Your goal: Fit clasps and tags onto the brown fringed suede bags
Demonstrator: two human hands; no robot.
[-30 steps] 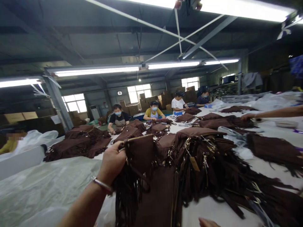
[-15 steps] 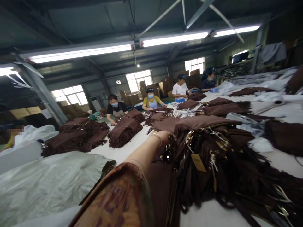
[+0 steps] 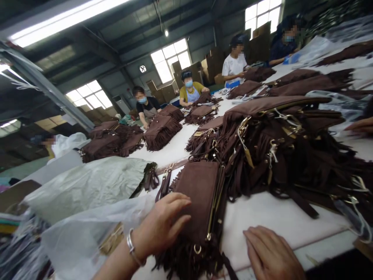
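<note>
A brown fringed bag (image 3: 198, 194) with gold zips and rings lies in front of me, on top of at least one more like it. My left hand (image 3: 167, 217), a silver bangle on its wrist, is at the bag's left side with its fingers stretched and thumb apart; whether it touches the bag I cannot tell. Over the near edge of the white table (image 3: 262, 214), my right hand (image 3: 272, 252) is flat, fingers extended and holding nothing. Just beyond rises a big pile of similar brown bags (image 3: 271, 105), with straps, gold clasps and paper tags hanging from it.
To the left lie a pale green sack (image 3: 96, 182) and clear plastic wrapping (image 3: 78, 233). More brown bags (image 3: 163, 128) are heaped farther along the table. Several co-workers sit at the far side, one in a yellow top (image 3: 198, 91). Another person's hand (image 3: 361, 126) shows at the right edge.
An arm with a bangle was stretched out to the bag pile; now my left hand is back near me beside the front bag. My right hand has come into view. The camera has tilted down.
</note>
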